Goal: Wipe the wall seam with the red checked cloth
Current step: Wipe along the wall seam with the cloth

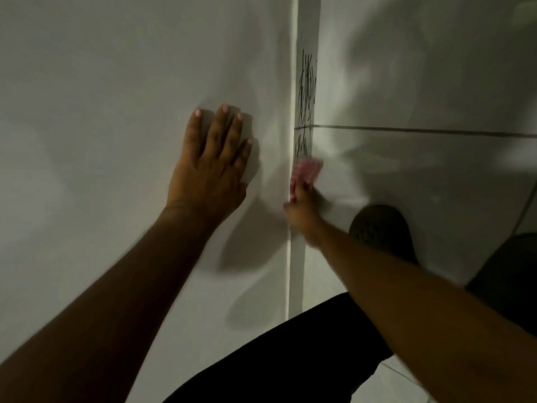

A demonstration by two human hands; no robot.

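The wall seam point(305, 30) is a narrow vertical strip between a white wall on the left and tiled surfaces on the right. Black scribble marks point(306, 91) cover it in the upper middle. My right hand point(302, 210) is blurred and holds the bunched red checked cloth point(305, 171) against the strip, just under the lowest scribbles. My left hand point(212, 167) lies flat on the white wall to the left of the seam, fingers spread, holding nothing.
A dark shoe point(377, 228) stands on the pale tiled floor right of the seam. My dark-trousered leg point(290, 359) fills the bottom middle. A dark grout line point(436, 130) runs rightward from the seam.
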